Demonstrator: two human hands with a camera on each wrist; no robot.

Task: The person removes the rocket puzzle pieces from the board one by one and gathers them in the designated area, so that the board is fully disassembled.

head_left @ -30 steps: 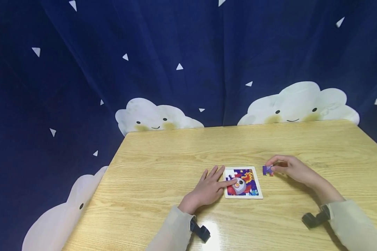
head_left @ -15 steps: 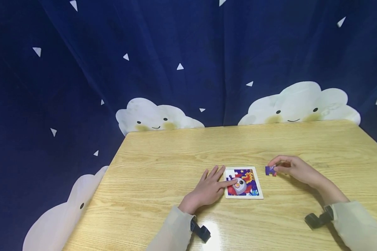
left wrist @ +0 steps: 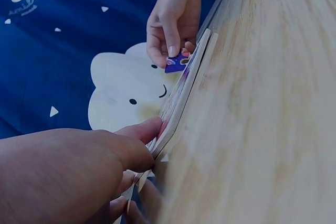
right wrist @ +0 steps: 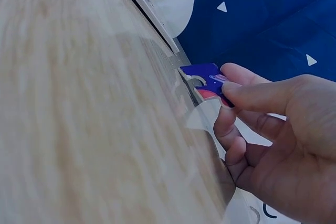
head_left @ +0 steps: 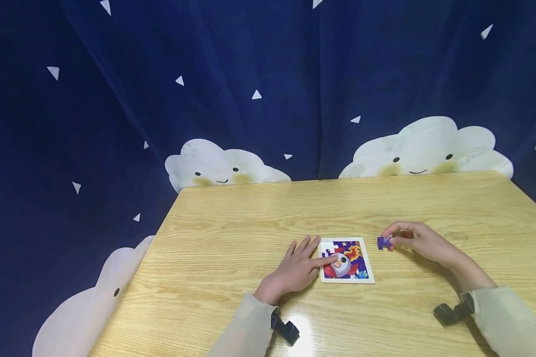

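A square jigsaw puzzle (head_left: 353, 271) in a pale frame lies on the table, its picture a grey-faced character on purple. One white gap shows at its upper left corner. My left hand (head_left: 296, 267) lies along the frame's left side, the thumb stretched over the picture and touching it. To the right of the frame, my right hand (head_left: 417, 241) pinches a purple jigsaw piece (right wrist: 210, 81) between thumb and fingers. In the right wrist view this piece is tilted, with a notch and some pink on it. The left wrist view shows it beyond the frame's far end.
The wooden table (head_left: 232, 233) reaches back to a dark blue curtain (head_left: 250, 59) with white triangles and smiling clouds. Black wrist mounts (head_left: 286, 327) sit at both sleeves.
My right hand has shifted slightly to the right with the jigsaw piece, away from the frame, then stays nearly still. The left hand keeps its place on the puzzle.
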